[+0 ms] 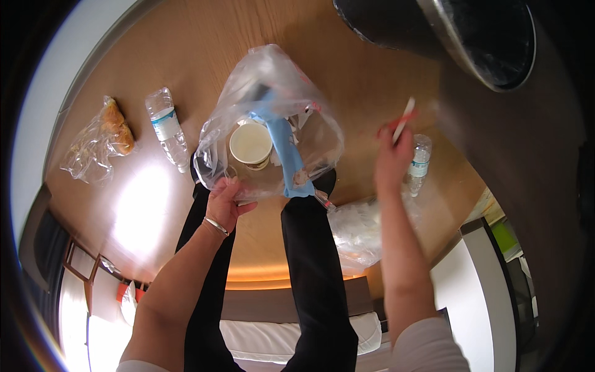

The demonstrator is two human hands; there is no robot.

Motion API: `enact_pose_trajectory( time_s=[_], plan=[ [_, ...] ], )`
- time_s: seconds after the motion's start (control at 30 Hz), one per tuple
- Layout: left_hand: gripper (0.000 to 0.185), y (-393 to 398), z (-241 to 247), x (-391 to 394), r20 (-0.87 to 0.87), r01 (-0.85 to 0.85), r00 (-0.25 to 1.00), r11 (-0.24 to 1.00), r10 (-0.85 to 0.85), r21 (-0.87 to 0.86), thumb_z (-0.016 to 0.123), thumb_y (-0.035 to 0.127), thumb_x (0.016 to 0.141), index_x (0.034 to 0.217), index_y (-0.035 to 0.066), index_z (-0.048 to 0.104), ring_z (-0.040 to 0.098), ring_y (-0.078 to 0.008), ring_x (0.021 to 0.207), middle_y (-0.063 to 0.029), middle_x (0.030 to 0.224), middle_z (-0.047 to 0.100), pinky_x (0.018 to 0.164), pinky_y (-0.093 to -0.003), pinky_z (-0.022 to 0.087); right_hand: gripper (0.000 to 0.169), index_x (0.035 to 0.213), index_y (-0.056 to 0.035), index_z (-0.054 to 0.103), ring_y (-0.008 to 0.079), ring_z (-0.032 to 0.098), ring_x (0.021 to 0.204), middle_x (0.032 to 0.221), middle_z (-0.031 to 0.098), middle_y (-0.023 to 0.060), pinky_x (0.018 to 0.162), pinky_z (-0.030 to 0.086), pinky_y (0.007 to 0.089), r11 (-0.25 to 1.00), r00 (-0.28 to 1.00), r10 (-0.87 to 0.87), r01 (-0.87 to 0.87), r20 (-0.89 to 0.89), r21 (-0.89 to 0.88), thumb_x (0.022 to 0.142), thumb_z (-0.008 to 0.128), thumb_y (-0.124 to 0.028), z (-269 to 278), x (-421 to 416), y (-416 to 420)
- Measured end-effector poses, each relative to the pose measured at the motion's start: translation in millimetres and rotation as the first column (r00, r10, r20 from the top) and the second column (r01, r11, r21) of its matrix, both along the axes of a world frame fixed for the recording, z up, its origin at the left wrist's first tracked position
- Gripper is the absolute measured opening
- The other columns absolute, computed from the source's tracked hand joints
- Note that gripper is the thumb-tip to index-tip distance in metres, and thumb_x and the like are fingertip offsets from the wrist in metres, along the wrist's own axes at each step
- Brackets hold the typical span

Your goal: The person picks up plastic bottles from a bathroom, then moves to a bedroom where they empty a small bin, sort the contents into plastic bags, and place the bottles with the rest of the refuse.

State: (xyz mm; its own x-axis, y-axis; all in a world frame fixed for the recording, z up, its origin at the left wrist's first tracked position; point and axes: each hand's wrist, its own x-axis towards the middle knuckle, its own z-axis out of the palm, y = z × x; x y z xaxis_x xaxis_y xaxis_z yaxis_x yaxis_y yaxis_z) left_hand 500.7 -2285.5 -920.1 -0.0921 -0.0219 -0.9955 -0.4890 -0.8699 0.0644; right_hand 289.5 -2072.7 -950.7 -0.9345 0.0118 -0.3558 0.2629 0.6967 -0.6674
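My left hand (226, 201) pinches the near rim of a clear plastic bag (251, 79) that stands with its mouth spread wide. Inside or at the mouth of the bag are a white paper cup (251, 143) and a light blue cloth-like strip (284, 153), whose end hangs over the near edge. Off to the right, my right hand (396, 144) is raised and blurred, holding a thin white stick-like item (404, 120) together with something red; what exactly they are cannot be told.
Plastic bottles lie on the wooden floor at left (167, 128) and right (419, 165). Bread in a clear wrapper (116, 125) lies far left. Another filled plastic bag (358, 228) rests by my right leg. A dark bin-like container (483, 42) is at the upper right.
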Motion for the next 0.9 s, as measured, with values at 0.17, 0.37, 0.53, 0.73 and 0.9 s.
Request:
enact_pose_trajectory(
  time_s=[0.17, 0.37, 0.53, 0.73, 0.9],
  plan=[
    [0.018, 19.2, 11.6, 8.4, -0.121, -0.009, 0.993, 0.999, 0.002, -0.052, 0.056, 0.009, 0.079, 0.095, 0.015, 0.05, 0.058, -0.0177, 0.081, -0.0007, 0.084, 0.056, 0.066, -0.0367, 0.052, 0.018, 0.089, -0.0009, 0.052, 0.019, 0.055, 0.074, 0.079, 0.054, 0.0081, 0.065, 0.044, 0.0255, 0.913, 0.997, 0.066, -0.077, -0.041, -0.401, 0.073, 0.06, -0.004, 84.6, 76.4, -44.8],
    [0.013, 22.9, 19.1, 23.1, 0.002, 0.052, 0.999, 0.977, -0.053, -0.207, 0.057, 0.008, 0.078, 0.09, 0.007, 0.05, 0.055, -0.0132, 0.067, -0.0028, 0.08, 0.056, 0.059, -0.0271, 0.05, 0.041, 0.101, -0.0086, 0.054, 0.0276, 0.053, 0.083, 0.098, 0.05, 0.0087, 0.067, 0.046, 0.0351, 0.949, 0.955, 0.271, -0.286, -0.121, -0.132, 0.063, 0.063, -0.001, 59.1, 33.1, -62.2],
    [0.01, 20.5, 27.7, 12.8, 0.055, -0.027, 0.998, 0.988, 0.036, -0.154, 0.053, 0.02, 0.083, 0.085, 0.012, 0.047, 0.055, -0.0132, 0.061, 0.0005, 0.069, 0.052, 0.054, -0.0287, 0.05, 0.032, 0.096, -0.0129, 0.056, 0.0252, 0.054, 0.079, 0.097, 0.052, 0.0062, 0.061, 0.046, 0.0359, 0.74, 0.724, 0.673, -0.653, -0.154, 0.163, 0.066, 0.061, -0.005, 46.8, -4.5, -100.1],
    [0.008, 18.3, 49.4, 19.1, -0.157, -0.324, 0.939, 0.94, 0.305, -0.108, 0.05, 0.01, 0.083, 0.087, 0.014, 0.045, 0.053, -0.0136, 0.057, 0.0002, 0.071, 0.052, 0.061, -0.0373, 0.05, 0.011, 0.084, -0.0053, 0.055, 0.0238, 0.054, 0.059, 0.066, 0.055, 0.0105, 0.054, 0.042, 0.032, 0.87, 0.877, 0.477, -0.48, -0.051, -0.111, 0.074, 0.051, -0.002, 46.2, -5.5, -85.5],
    [0.015, 13.0, 80.7, 31.1, -0.134, -0.504, 0.857, 0.864, 0.498, -0.012, 0.053, 0.002, 0.079, 0.092, 0.007, 0.047, 0.051, -0.0137, 0.062, -0.0049, 0.078, 0.054, 0.061, -0.0334, 0.046, 0.01, 0.086, -0.0018, 0.053, 0.0128, 0.049, 0.057, 0.064, 0.054, 0.0061, 0.052, 0.038, 0.0259, 0.938, 0.939, 0.323, -0.301, 0.119, -0.171, 0.079, 0.051, -0.008, 87.8, 14.3, -55.4]
  ],
)
